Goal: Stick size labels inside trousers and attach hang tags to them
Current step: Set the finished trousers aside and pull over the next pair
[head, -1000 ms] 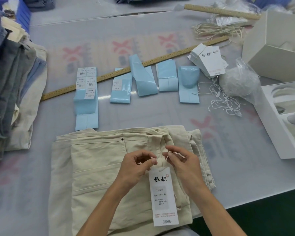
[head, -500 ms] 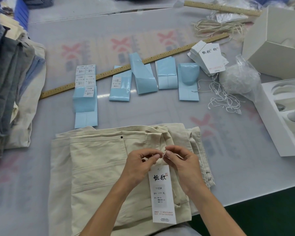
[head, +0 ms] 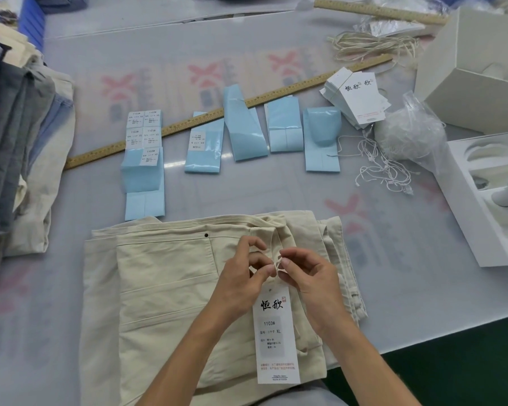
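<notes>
Hands pinch together, as half a second earlier: left hand (head: 244, 276) and right hand (head: 308, 276) nip the hang tag (head: 276, 332) string above folded cream trousers (head: 165, 288) on the counter (head: 247, 194). Fingertips now touch. Beyond lie blue label sheets (head: 143, 171), a wooden ruler (head: 188, 126) and spare tags (head: 357, 98). Tag reads "1103#", "XL".

Glossy pale table (head: 247, 48) with faded red prints; dark green floor (head: 467, 361).
</notes>
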A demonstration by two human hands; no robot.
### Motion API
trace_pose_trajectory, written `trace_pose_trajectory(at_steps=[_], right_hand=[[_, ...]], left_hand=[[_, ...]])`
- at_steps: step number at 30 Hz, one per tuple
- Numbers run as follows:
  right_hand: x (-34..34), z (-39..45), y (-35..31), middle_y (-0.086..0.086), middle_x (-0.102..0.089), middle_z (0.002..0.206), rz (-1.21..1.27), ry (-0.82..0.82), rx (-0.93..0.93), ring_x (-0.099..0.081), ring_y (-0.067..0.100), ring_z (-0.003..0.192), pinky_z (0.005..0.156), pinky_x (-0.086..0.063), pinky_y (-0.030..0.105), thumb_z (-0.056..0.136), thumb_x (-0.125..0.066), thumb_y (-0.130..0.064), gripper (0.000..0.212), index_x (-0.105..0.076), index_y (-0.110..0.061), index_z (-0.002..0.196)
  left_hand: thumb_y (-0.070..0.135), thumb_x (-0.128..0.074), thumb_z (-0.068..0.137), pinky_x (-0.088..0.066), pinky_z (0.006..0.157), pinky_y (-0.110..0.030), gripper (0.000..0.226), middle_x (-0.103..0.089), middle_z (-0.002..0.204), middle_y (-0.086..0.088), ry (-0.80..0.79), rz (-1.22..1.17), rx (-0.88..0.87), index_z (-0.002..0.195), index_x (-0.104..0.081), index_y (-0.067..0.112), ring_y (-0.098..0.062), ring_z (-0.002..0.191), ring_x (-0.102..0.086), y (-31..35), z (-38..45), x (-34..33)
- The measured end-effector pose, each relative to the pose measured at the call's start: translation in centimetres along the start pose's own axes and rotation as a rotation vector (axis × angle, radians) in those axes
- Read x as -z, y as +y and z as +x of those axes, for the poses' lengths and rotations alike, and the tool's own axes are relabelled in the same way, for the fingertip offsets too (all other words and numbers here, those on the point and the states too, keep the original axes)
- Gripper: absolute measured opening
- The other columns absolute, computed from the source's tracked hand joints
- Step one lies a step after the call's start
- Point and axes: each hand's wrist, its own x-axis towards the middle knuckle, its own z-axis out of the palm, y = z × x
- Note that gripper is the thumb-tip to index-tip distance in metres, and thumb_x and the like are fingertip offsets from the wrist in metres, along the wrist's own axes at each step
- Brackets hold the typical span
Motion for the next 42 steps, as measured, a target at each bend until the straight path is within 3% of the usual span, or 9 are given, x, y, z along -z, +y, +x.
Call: trace_pose_trajectory(at_steps=[10,25,29,32,37,40,42], right_hand=[[-0.6,-0.6,-0.4,0.015,-0.076,0.097,-0.014,-0.006,-0.011,-0.074,0.030,0.096,0.083,-0.060,0.030,0.088,-0.073,0.002,0.017,-0.077,-0.009,0.100],[-0.9,-0.9,-0.3,0.013,-0.076,0.092,-0.090,0.001,-0.011,-0.073,0.029,0.093,0.082,-0.060,0.030,0.088,-0.074,0.001,0.021,-0.079,-0.019,0.092],[-0.5,-0.7,-0.3,0.014,-0.076,0.093,0.012,-0.020,-0.078,-0.074,0.025,0.089,0.080,-0.058,0.027,0.086,-0.076,-0.001,0.017,-0.079,-0.014,0.096],[0.1,-0.7,-0.4,0.014,-0.076,0.091,0.069,-0.082,-0.145,-0.073,0.022,0.084,0.077,-0.058,0.027,0.079,-0.080,-0.013,0.017,-0.079,-0.013,0.096],[0.1,-1.2,-0.2,0.018,-0.076,0.096,0.065,-0.101,-0.147,-0.075,0.027,0.089,0.077,-0.059,0.027,0.074,-0.082,-0.017,0.022,-0.079,-0.011,0.095],[-0.3,-1.4,0.3,0.017,-0.076,0.097,0.056,-0.053,-0.140,-0.075,0.026,0.092,0.079,-0.059,0.026,0.085,-0.076,-0.006,0.016,-0.079,-0.013,0.099],[-0.3,-1.2,0.4,0.014,-0.076,0.097,0.028,-0.003,-0.113,-0.074,0.022,0.092,0.080,-0.059,0.026,0.090,-0.071,0.000,0.020,-0.080,-0.015,0.100]], left_hand=[[0.005,-0.069,0.092,-0.041,0.067,-0.010,0.039,-0.075,0.080,0.009,-0.005,0.040,-0.007,0.104,-0.041,0.029,-0.003,0.069,-0.062,-0.1,0.0,0.1],[0.010,-0.070,0.092,-0.043,0.065,-0.011,0.040,-0.075,0.079,0.009,0.021,0.029,-0.031,0.101,-0.041,0.037,-0.003,0.064,-0.062,-0.4,-0.4,0.0],[0.022,-0.075,0.092,-0.047,0.064,-0.016,0.031,-0.075,0.078,0.011,0.042,0.052,-0.081,0.100,-0.050,0.038,-0.007,0.067,-0.068,-0.8,-0.6,0.0],[0.034,-0.079,0.087,-0.046,0.061,-0.014,0.027,-0.073,0.074,0.008,0.059,0.012,-0.066,0.102,-0.057,0.035,-0.010,0.064,-0.069,-1.2,-0.6,0.2],[0.031,-0.078,0.089,-0.047,0.061,-0.019,0.015,-0.070,0.071,0.006,0.035,-0.043,-0.039,0.087,-0.064,0.031,-0.009,0.064,-0.067,-2.4,-1.0,-0.5],[0.035,-0.079,0.088,-0.043,0.061,-0.017,0.015,-0.066,0.076,0.009,0.130,-0.018,-0.066,0.085,-0.065,0.029,-0.005,0.065,-0.059,-2.6,-1.5,-1.0],[0.054,-0.076,0.084,-0.043,0.064,-0.014,0.024,-0.061,0.088,0.014,0.296,0.067,-0.092,0.093,-0.063,0.035,-0.009,0.074,-0.057,-2.4,-2.2,-1.3]])
